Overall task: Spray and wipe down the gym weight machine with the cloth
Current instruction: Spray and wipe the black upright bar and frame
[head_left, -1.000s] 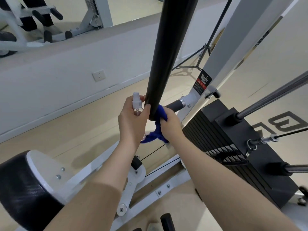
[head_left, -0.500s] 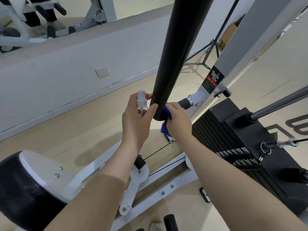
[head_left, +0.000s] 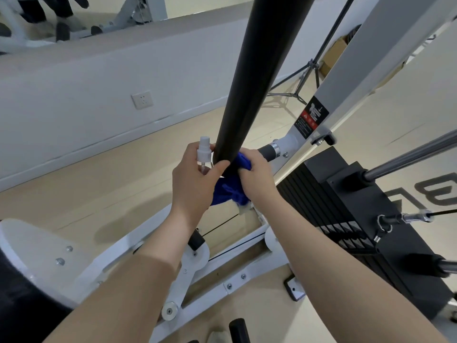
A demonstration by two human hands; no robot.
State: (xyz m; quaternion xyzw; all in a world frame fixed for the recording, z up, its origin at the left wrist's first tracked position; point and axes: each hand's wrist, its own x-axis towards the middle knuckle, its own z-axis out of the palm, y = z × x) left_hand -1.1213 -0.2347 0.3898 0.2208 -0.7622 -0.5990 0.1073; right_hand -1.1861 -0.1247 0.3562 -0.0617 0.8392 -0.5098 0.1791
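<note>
A thick black padded bar (head_left: 252, 78) of the weight machine runs down from the top to my hands. My left hand (head_left: 195, 184) holds a small clear spray bottle (head_left: 204, 154) with a white nozzle, its thumb resting against the bar's lower end. My right hand (head_left: 257, 177) grips a blue cloth (head_left: 230, 191), pressing it against the bar's lower end. Part of the cloth hangs below, between both hands.
The black weight stack (head_left: 351, 206) with chrome guide rods (head_left: 408, 157) stands at right. White frame members (head_left: 222, 280) cross the floor below my arms. A round black and white pad (head_left: 29, 263) sits lower left. A wall socket (head_left: 142, 99) and a tripod (head_left: 304, 80) lie beyond.
My right hand has shifted the blue cloth around the bar's lower end, bunching it up half a second ago and letting more hang below now. The left hand stays put.
</note>
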